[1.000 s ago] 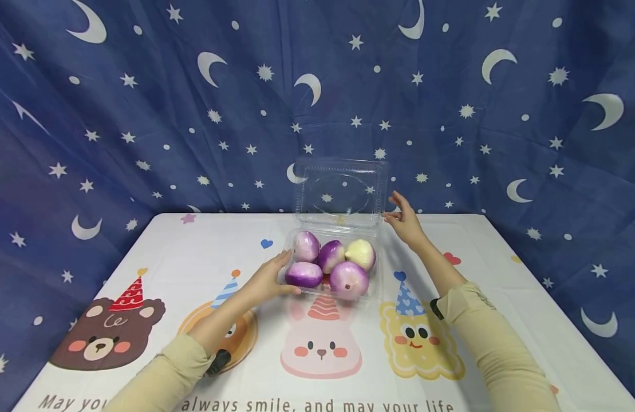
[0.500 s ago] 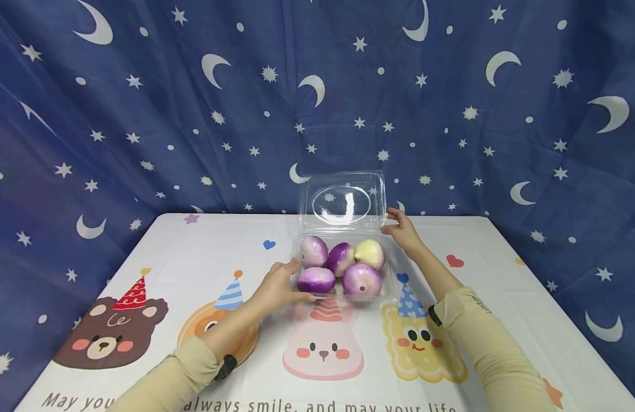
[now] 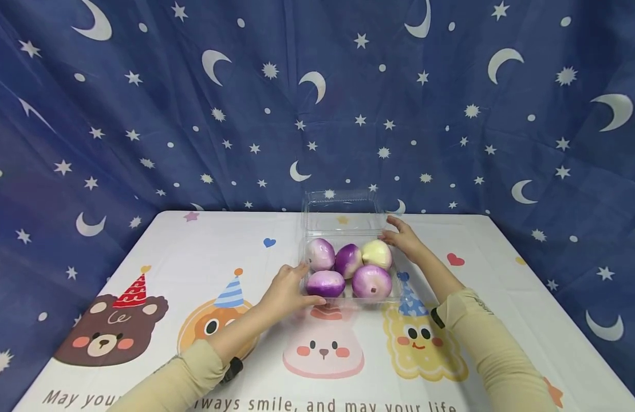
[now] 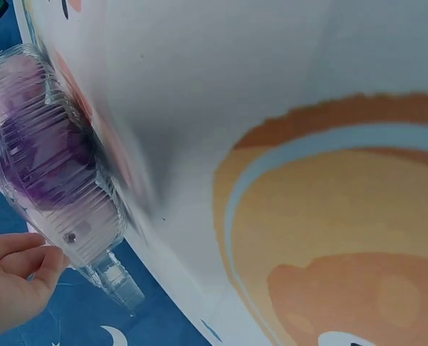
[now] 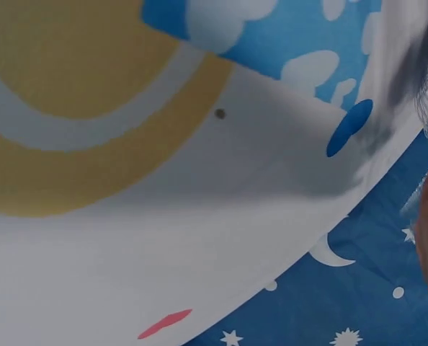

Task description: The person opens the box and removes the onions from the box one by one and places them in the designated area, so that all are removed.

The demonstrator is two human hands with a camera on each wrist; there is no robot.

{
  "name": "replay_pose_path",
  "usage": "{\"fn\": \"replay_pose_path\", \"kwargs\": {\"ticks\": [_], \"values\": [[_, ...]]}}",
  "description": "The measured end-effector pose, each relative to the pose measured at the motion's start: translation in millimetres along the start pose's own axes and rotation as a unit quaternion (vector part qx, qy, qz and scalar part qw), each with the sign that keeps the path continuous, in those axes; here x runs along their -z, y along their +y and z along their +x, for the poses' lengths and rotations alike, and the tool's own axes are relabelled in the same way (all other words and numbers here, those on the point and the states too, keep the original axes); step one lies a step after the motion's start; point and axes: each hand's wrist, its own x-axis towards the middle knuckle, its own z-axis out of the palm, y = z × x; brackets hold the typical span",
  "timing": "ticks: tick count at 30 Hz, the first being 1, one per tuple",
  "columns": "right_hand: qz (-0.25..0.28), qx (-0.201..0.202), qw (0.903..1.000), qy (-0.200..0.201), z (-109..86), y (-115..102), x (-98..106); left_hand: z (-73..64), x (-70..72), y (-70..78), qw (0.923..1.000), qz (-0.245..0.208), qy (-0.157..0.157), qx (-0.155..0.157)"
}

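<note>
Five round purple-and-cream bulbs [image 3: 371, 281] are lying inside an opened clear plastic box [image 3: 348, 299] on a white printed tablecloth [image 3: 219, 240], the left hand [image 3: 285, 293] is gripping its near left corner, and the right hand [image 3: 405, 239] is reaching its rear right side, whether holding I cannot tell.

The rear of the clear container [image 3: 355, 300] is blocked by its open lid [image 3: 343, 213], the left side by the left hand [image 3: 287, 292], the rear right corner by the right hand [image 3: 405, 239]; passage is left above and at front right.
</note>
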Motion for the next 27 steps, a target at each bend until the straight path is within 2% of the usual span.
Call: {"fn": "replay_pose_path", "kwargs": {"ticks": [3, 6, 7, 10, 13, 16, 19, 20, 23, 26, 27], "values": [[0.012, 0.01, 0.9998, -0.016, 11.4, 21, 6, -0.4, -0.8, 0.1, 1.0, -0.002, 0.003, 0.002], [0.036, 0.031, 0.9985, -0.026, 46.7, 76, 21, -1.1, -0.6, -2.3, 1.0, -0.006, -0.001, -0.006], [0.044, 0.028, 0.9981, -0.032, 60.9, 96, 27, -1.3, -0.2, -3.5, 0.9999, -0.013, -0.003, -0.006], [0.026, 0.004, 0.9993, -0.024, 96.2, 147, 41, -0.8, 2.7, -7.7, 0.9995, -0.028, -0.012, -0.007], [-0.012, -0.028, 0.9994, -0.017, 108.1, 162, 45, 1.1, 6.4, -11.7, 0.9992, -0.027, -0.027, -0.011], [-0.069, -0.02, 0.9973, -0.017, 96.7, 149, 43, 4.3, 9.3, -14.8, 0.9984, -0.009, -0.046, -0.03], [-0.138, 0.0, 0.9902, -0.016, 70.9, 119, 35, 7.6, 11.2, -17.2, 0.9966, 0.009, -0.064, -0.051], [-0.163, 0.02, 0.9864, -0.01, 62.1, 109, 33, 8.4, 11.6, -18.1, 0.996, 0.013, -0.068, -0.056], [-0.226, 0.024, 0.9737, 0.018, 27.7, 60, 20, 10.5, 13.2, -20.8, 0.9949, 0.022, -0.079, -0.059], [-0.268, 0.045, 0.9607, 0.055, -6.9, 12, 7, 11.4, 15.2, -24.1, 0.9941, 0.024, -0.09, -0.057], [-0.28, 0.041, 0.9573, 0.058, -17.8, -3, 3, 11.7, 15.9, -25.3, 0.9936, 0.025, -0.095, -0.055]]}}
